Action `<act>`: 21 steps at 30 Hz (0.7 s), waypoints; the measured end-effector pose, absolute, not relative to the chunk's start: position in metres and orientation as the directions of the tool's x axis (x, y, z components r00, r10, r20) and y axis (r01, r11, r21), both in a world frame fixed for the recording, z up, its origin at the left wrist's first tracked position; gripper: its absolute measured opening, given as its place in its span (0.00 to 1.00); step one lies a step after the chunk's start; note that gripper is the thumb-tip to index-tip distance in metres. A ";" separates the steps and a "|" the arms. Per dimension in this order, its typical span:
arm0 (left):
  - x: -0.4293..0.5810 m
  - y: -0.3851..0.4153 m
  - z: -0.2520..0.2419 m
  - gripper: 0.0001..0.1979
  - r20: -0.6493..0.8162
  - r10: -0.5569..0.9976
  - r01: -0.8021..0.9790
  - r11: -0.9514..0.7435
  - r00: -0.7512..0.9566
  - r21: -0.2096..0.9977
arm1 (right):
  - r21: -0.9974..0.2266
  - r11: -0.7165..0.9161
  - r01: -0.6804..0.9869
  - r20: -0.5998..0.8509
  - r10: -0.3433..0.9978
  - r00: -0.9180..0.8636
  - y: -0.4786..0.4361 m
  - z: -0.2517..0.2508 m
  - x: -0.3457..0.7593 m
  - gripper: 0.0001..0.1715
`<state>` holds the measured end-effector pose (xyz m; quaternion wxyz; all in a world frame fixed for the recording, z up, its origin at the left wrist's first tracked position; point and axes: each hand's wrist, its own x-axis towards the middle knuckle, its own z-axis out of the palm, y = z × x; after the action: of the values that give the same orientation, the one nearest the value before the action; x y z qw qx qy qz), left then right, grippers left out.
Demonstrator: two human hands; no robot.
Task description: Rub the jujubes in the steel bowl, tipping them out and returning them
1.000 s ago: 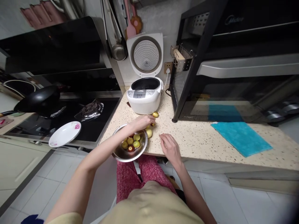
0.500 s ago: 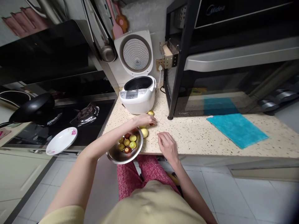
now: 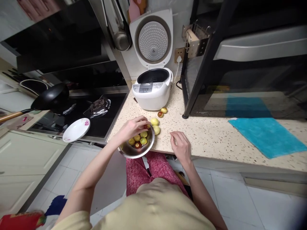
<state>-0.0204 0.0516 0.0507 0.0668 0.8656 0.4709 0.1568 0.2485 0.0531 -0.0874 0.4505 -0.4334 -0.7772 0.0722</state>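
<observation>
My left hand (image 3: 134, 127) is over the far left part of a metal bowl (image 3: 151, 143), its fingers closed on a reddish fruit (image 3: 147, 126). Several green and brown fruits (image 3: 143, 141) lie in the bowl, which sits at the counter's front edge. Two yellow-green fruits (image 3: 154, 121) rest on the counter just right of the bowl. Farther back, a red-brown fruit (image 3: 160, 114) and a yellowish one (image 3: 164, 110) lie near the rice cooker. My right hand (image 3: 181, 145) rests at the counter edge with its fingers curled in, holding nothing visible.
A white rice cooker (image 3: 153, 95) stands open at the back. On the left are a stove (image 3: 112, 108), a white plate (image 3: 76, 130) and a black wok (image 3: 51, 97). A black rack with an oven (image 3: 240, 80) and a blue cloth (image 3: 268, 135) are on the right.
My left hand has moved from beyond the bowl back over it with a reddish fruit. A red-brown fruit now shows beside the yellowish one. The view has shifted.
</observation>
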 end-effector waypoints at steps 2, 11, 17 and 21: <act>-0.038 0.036 0.042 0.13 0.238 0.864 0.830 -0.496 0.444 0.254 | -0.505 0.615 0.605 0.636 0.739 -0.221 0.054 -0.088 0.248 0.16; -0.079 0.022 0.006 0.11 0.251 0.941 0.897 -0.303 0.228 0.321 | -0.499 0.613 0.612 0.636 0.739 -0.222 0.053 -0.087 0.247 0.15; -0.078 0.022 -0.005 0.15 0.240 0.940 0.881 -0.318 0.244 0.350 | -0.477 0.617 0.625 0.650 0.727 -0.221 0.054 -0.089 0.247 0.14; -0.078 0.020 -0.011 0.15 0.253 0.941 0.904 -0.298 0.224 0.308 | -0.459 0.628 0.629 0.670 0.709 -0.219 0.055 -0.091 0.246 0.13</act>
<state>-0.0782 0.0196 -0.0114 0.0476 0.7809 0.5906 0.1978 0.2465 0.0551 -0.0910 0.4542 -0.4293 -0.7794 0.0441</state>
